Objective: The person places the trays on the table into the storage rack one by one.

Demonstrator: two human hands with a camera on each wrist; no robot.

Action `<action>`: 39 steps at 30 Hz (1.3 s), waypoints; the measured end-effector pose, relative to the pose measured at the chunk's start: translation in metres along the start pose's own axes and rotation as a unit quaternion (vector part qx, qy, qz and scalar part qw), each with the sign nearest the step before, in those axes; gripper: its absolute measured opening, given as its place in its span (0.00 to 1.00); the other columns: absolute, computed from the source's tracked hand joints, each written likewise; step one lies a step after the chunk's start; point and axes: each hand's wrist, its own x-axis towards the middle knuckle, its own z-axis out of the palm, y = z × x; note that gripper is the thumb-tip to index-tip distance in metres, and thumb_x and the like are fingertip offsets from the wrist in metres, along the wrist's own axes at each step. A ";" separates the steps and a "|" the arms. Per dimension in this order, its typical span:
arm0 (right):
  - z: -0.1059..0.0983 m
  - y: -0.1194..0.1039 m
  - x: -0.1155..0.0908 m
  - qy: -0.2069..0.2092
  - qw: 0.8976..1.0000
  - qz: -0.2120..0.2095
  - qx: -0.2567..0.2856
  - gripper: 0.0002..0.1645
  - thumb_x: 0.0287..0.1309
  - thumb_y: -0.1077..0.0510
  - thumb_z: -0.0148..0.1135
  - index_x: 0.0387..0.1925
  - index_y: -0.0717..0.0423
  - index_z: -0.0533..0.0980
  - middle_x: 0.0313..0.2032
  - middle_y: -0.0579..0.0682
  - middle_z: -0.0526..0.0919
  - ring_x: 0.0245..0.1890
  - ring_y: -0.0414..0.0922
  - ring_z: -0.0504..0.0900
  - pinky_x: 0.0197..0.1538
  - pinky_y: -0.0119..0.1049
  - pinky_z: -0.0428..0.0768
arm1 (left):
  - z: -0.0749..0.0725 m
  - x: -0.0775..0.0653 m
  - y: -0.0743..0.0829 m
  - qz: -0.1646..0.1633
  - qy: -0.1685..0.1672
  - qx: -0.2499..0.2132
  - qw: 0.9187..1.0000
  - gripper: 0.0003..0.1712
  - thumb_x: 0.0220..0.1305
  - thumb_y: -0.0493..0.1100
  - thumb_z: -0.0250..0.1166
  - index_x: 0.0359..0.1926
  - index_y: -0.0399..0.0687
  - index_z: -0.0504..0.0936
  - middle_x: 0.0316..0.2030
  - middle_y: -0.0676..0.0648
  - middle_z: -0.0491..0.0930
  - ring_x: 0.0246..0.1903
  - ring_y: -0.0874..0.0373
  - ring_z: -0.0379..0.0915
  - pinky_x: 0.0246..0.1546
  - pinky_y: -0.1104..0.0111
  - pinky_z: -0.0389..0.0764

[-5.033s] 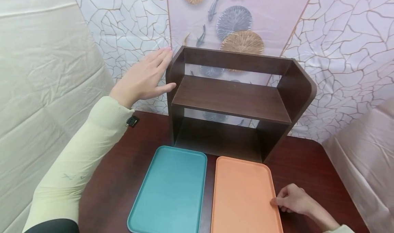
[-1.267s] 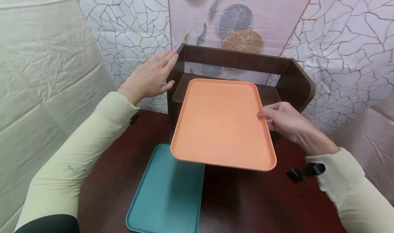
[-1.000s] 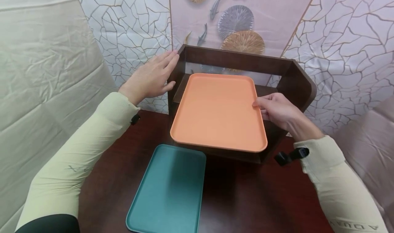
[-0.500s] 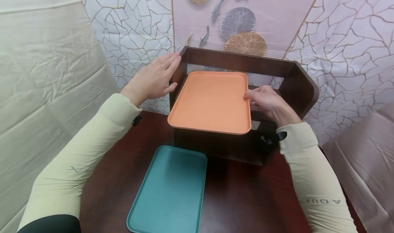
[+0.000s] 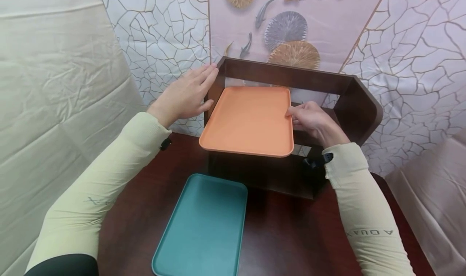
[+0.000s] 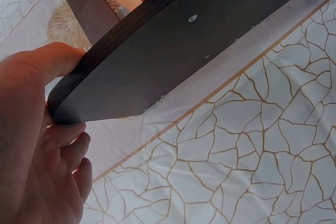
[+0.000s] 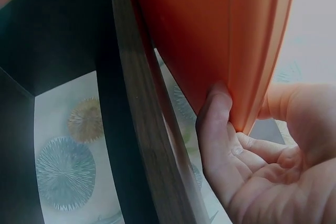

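Observation:
An orange tray is tilted in front of the dark brown desktop shelf, its far part over the upper board. My right hand pinches the tray's right edge, thumb on top; in the right wrist view, fingers press the tray's underside. Whether the tray touches the board is hidden. My left hand holds the top corner of the shelf's left side panel, thumb on the front edge and fingers on the other side. A teal tray lies flat on the table, in front of the shelf.
The dark red-brown table carries the shelf. Behind it hangs a patterned backdrop. Pale cloth closes off the left side, and more cloth drapes down at the right.
The orange tray, lying on the table beside the teal one at first, has been lifted by my right hand, moved left and farther over the shelf. My left hand stays at the shelf.

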 end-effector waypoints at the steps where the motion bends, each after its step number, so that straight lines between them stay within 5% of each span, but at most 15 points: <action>1: 0.000 0.000 0.001 -0.001 1.000 0.000 0.001 0.21 0.71 0.61 0.54 0.56 0.75 0.77 0.31 0.43 0.86 0.32 0.34 0.88 0.42 0.29 0.90 | 0.000 0.000 0.000 -0.001 -0.001 -0.001 1.000 0.46 0.77 0.50 0.57 0.83 0.32 0.48 0.85 0.35 0.48 0.85 0.41 0.43 0.84 0.46 0.53; 14: 0.002 -0.003 0.005 -0.005 0.999 0.023 -0.022 0.17 0.71 0.62 0.56 0.52 0.73 0.76 0.29 0.44 0.86 0.30 0.35 0.88 0.40 0.30 0.90 | 0.000 0.000 0.000 -0.009 -0.016 0.001 1.000 0.46 0.78 0.51 0.55 0.84 0.33 0.46 0.85 0.36 0.45 0.85 0.42 0.41 0.85 0.48 0.51; 19: 0.002 -0.007 0.000 0.004 0.997 0.020 -0.080 0.21 0.69 0.62 0.61 0.54 0.76 0.79 0.26 0.45 0.87 0.29 0.35 0.88 0.40 0.30 0.90 | 0.001 0.001 0.000 -0.010 -0.011 -0.005 1.000 0.47 0.78 0.51 0.56 0.84 0.33 0.46 0.85 0.36 0.46 0.85 0.42 0.41 0.85 0.48 0.50; 28: 0.005 -0.012 -0.002 0.060 0.972 -0.007 -0.229 0.20 0.62 0.58 0.69 0.48 0.72 0.86 0.17 0.42 0.85 0.23 0.34 0.84 0.32 0.27 0.83 | 0.001 0.001 0.002 -0.013 -0.009 -0.005 1.000 0.47 0.78 0.51 0.56 0.84 0.33 0.46 0.85 0.37 0.45 0.85 0.42 0.42 0.85 0.48 0.51; 35: 0.008 -0.012 -0.006 0.107 0.945 -0.029 -0.309 0.13 0.54 0.54 0.74 0.23 0.61 0.88 0.16 0.45 0.85 0.22 0.39 0.82 0.30 0.31 0.77 | -0.001 0.001 0.004 -0.015 -0.014 -0.001 1.000 0.47 0.78 0.52 0.56 0.84 0.33 0.45 0.85 0.37 0.45 0.85 0.42 0.41 0.85 0.49 0.50; 37: 0.010 -0.012 -0.007 0.116 0.938 -0.037 -0.324 0.14 0.54 0.53 0.75 0.20 0.58 0.88 0.16 0.46 0.85 0.22 0.41 0.82 0.37 0.37 0.81 | -0.001 0.000 0.004 -0.014 -0.013 -0.001 1.000 0.47 0.78 0.51 0.56 0.84 0.33 0.46 0.85 0.36 0.45 0.85 0.42 0.42 0.85 0.48 0.50; 39: 0.012 -0.011 -0.008 0.122 0.932 -0.049 -0.338 0.15 0.54 0.52 0.75 0.20 0.58 0.88 0.16 0.47 0.85 0.24 0.45 0.83 0.56 0.44 0.83 | -0.002 0.000 0.005 -0.014 -0.012 0.000 1.000 0.47 0.78 0.51 0.56 0.84 0.33 0.46 0.85 0.36 0.45 0.85 0.42 0.42 0.85 0.48 0.51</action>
